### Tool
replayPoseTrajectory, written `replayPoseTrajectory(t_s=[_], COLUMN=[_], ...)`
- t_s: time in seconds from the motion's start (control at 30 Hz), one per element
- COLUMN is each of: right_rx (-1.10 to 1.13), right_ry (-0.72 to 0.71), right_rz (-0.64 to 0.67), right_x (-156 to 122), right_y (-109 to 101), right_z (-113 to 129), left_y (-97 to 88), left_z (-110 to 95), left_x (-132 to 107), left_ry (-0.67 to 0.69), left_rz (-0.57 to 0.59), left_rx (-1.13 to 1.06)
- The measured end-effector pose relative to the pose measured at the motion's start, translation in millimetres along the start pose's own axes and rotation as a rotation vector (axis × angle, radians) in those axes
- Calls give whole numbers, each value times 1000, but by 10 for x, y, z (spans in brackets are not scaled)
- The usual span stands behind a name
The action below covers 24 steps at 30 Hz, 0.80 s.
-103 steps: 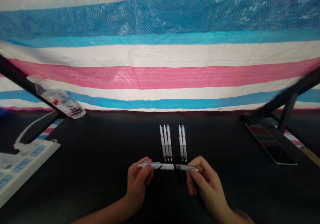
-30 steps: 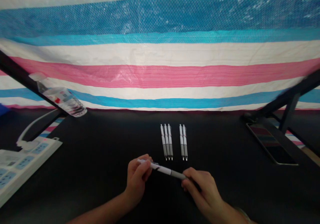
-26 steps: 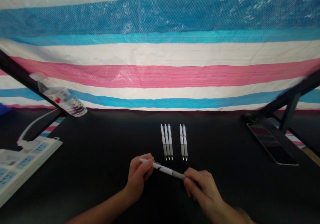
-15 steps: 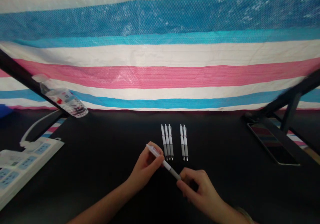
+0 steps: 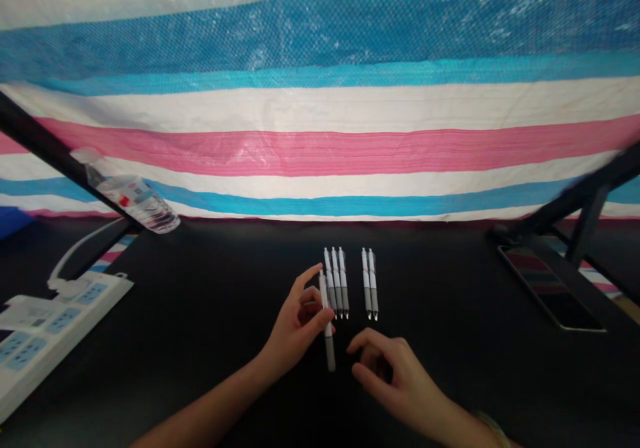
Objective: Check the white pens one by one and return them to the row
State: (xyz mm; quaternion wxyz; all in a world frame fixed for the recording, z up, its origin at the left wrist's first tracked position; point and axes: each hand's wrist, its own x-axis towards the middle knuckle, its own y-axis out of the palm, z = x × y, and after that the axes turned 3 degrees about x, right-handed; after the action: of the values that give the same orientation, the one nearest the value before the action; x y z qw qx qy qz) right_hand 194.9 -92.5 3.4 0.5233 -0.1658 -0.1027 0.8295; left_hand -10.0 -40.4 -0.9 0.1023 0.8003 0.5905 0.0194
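Note:
A white pen with a grey grip (image 5: 329, 353) is pinched in my left hand (image 5: 300, 318), its grey end pointing down toward me and the index finger at its top. My right hand (image 5: 395, 371) is just to the right, apart from the pen, with fingers curled, a gap between thumb and index, and nothing held. Beyond the hands, similar pens lie side by side on the black table: a group of three (image 5: 337, 281) close to the held pen, and a pair (image 5: 370, 283) a little to their right.
On the left are a white power strip (image 5: 107, 295) with a plug in it and a clear water bottle (image 5: 143, 201) by a black bar. A phone (image 5: 550, 288) lies at the right near a black stand (image 5: 583, 215). A striped sheet (image 5: 320, 108) hangs behind.
My right hand has let go of the pen's grey end. In my left hand the pen has swung from slanted to nearly upright in view, and the left index finger has extended.

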Motion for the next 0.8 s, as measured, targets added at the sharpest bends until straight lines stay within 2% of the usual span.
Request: replayPoseTrajectory(t_s=[0.1,0.33,0.6,0.8], right_rx=[-2,16,19,14], right_ry=[-10,-18,-24,-23], right_rz=[-10,-20,-31,-44], right_x=[-2,-3,0,-4], right_y=[1,11,22,24], right_z=[-5,-47,-55,-65], left_y=[-5,3,-11,-20], left_z=[9,-49,6,-17], left_x=[10,16,38,38], left_ry=[0,-20,-13,-7], left_rz=[22,-9,-90,-213], left_rx=[-8,12,-4,-27])
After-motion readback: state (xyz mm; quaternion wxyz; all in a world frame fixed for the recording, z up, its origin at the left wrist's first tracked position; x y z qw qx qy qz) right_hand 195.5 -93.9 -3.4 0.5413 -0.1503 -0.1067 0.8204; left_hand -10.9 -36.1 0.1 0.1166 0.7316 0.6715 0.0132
